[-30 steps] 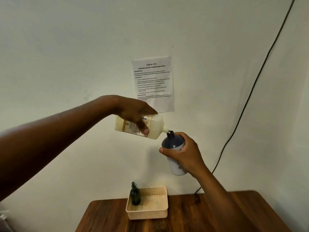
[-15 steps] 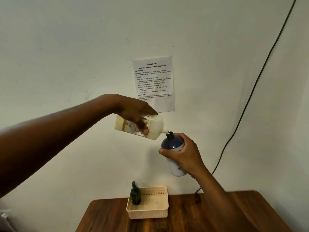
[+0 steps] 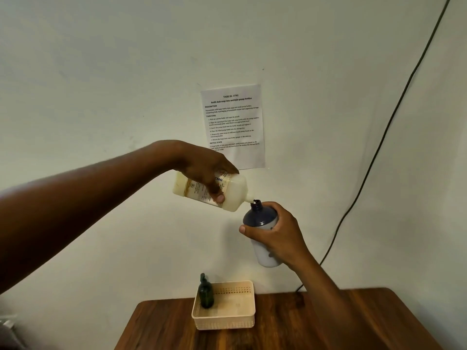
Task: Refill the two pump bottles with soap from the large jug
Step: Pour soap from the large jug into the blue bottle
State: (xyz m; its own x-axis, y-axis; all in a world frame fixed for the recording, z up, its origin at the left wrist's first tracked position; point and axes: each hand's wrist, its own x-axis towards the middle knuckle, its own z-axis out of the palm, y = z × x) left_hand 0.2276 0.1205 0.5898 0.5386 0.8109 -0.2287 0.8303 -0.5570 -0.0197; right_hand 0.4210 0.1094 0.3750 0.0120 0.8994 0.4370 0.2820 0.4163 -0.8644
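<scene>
My left hand (image 3: 206,170) grips the cream soap jug (image 3: 236,192), tipped almost flat in the air with its white spout pointing right and down. The spout tip rests at the open neck of a dark blue pump bottle (image 3: 260,217) without its pump head. My right hand (image 3: 280,236) holds that bottle upright around its middle; its lower part looks pale with soap. A small dark green pump bottle (image 3: 206,294), pump head on, stands in the left corner of a cream basket (image 3: 227,322).
The basket sits at the back of a brown wooden table (image 3: 290,329) against a white wall. A printed task sheet (image 3: 233,122) is taped to the wall above my hands. A black cable (image 3: 384,132) runs down the wall at right.
Both hands with jug and bottle have held almost still; the spout stays at the bottle's neck.
</scene>
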